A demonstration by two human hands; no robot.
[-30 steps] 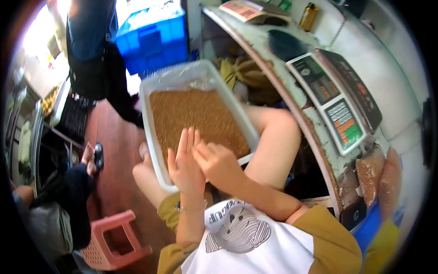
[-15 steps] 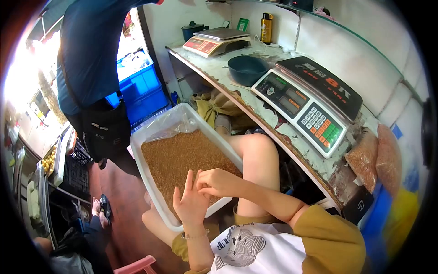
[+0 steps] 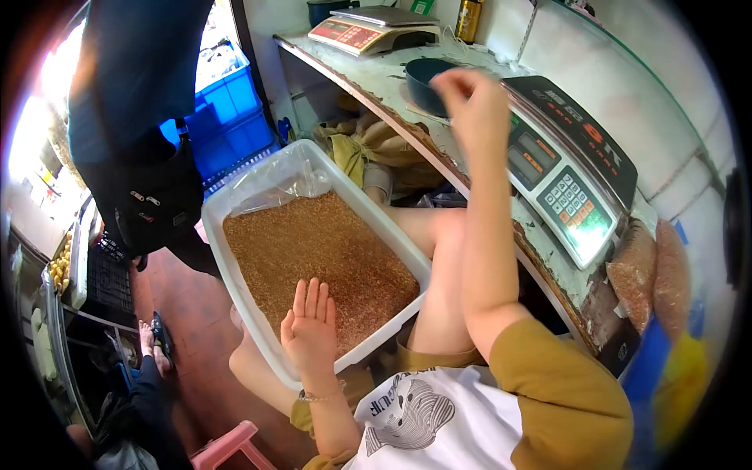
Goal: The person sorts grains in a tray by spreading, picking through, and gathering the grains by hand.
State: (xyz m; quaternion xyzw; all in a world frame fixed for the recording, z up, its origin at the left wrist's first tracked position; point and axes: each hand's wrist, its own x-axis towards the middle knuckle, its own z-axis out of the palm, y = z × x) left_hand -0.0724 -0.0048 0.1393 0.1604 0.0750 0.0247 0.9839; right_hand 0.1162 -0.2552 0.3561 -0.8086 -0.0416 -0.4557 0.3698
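Note:
My left hand (image 3: 312, 337) is open, palm up and fingers stretched, over the near edge of a white plastic tub (image 3: 283, 356). The palm looks bare. Reddish-brown grains (image 3: 321, 243) fill much of the tub, and a clear plastic liner (image 3: 294, 188) shows at its far end. My right hand (image 3: 476, 102) is raised beside a dark green bowl (image 3: 423, 82) on the counter. Its fingers are pinched together; whatever they hold, if anything, is too small to make out.
A digital scale (image 3: 568, 200) stands on the counter (image 3: 352, 94) at right, another scale (image 3: 372, 31) farther back. Bags of reddish grains (image 3: 633, 270) lie at the right end. A person in dark clothes (image 3: 137, 94) stands at left by blue crates (image 3: 231, 129). A pink stool (image 3: 227, 446) is below.
My right hand has left my left palm and risen up and right toward the bowl. The left hand stays above the tub, its fingers now closer together. The view has shifted slightly.

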